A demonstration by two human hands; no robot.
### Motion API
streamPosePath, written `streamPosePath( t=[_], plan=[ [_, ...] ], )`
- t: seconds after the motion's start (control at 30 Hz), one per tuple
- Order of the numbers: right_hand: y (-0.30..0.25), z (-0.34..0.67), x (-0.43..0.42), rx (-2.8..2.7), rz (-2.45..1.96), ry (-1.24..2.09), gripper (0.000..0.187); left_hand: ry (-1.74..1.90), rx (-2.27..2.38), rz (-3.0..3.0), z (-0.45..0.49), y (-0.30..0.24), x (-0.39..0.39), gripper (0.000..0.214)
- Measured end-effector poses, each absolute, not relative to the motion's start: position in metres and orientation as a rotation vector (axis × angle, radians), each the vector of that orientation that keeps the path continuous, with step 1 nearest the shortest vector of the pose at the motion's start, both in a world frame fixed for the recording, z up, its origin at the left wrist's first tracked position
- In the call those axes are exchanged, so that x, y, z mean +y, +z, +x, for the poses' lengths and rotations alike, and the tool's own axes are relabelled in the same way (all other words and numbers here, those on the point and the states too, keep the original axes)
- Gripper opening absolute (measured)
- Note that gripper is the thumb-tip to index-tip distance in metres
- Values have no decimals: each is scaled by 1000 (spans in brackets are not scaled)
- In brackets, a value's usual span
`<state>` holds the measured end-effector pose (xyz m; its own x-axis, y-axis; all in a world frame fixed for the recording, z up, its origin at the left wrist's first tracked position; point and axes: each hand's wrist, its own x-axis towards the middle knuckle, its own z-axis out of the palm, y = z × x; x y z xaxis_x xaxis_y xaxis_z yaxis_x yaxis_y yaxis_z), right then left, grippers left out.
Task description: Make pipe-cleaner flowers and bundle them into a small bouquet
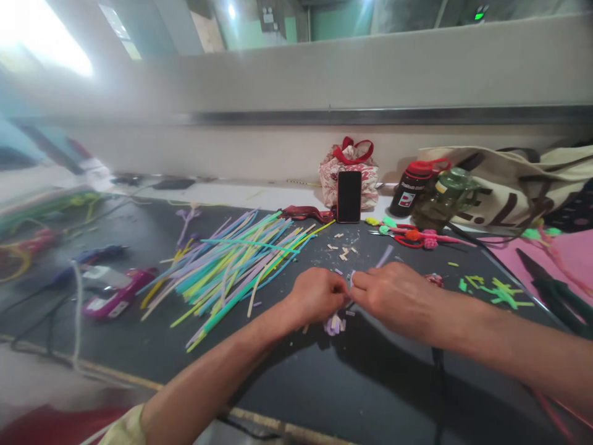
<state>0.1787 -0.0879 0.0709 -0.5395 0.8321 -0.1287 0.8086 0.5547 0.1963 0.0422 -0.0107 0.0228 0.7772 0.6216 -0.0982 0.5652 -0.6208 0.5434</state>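
Observation:
My left hand (320, 295) is closed in a pinch, fingertips meeting those of my right hand above the dark table. My right hand (388, 292) is closed too, its fingers on a light purple pipe cleaner (385, 256) whose straight end sticks out beyond the knuckles. A curled purple bit shows between the two hands. Just what my left fingertips pinch is hidden. Below them lies a small bundle of purple and cream pieces (332, 324). Short cream cut pieces (343, 253) are scattered beyond my hands.
Left of my hands is a spread of long coloured pipe cleaners (241, 272). A magenta tool (118, 293) lies farther left. Behind stand a phone (349, 196), a patterned bag (327, 170) and a black bottle (408, 191). Red-handled scissors (407, 236) and dark-handled pliers (556, 296) lie right.

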Motion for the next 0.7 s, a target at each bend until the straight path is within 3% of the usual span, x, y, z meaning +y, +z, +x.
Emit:
streamPosePath(
  t=[0.17,0.2,0.3,0.37,0.53,0.7],
  plan=[
    [80,193,-64,2566,1558,-179,15,59,539,2550,43,29,-18,17],
    [79,201,-59,2545,1622,-437,14,81,403,2516,41,30,-18,17],
    [66,223,-54,2213,1663,-1625,8,155,165,2297,35,33,-19,16],
    [52,231,-60,2099,1693,-1850,12,241,222,2097,31,32,-19,16],
    [27,219,-88,2074,2267,-1971,25,453,623,1645,35,20,-15,17],
    [35,200,-99,2353,2461,-1351,25,477,790,1688,44,14,-9,19]
  ],
)
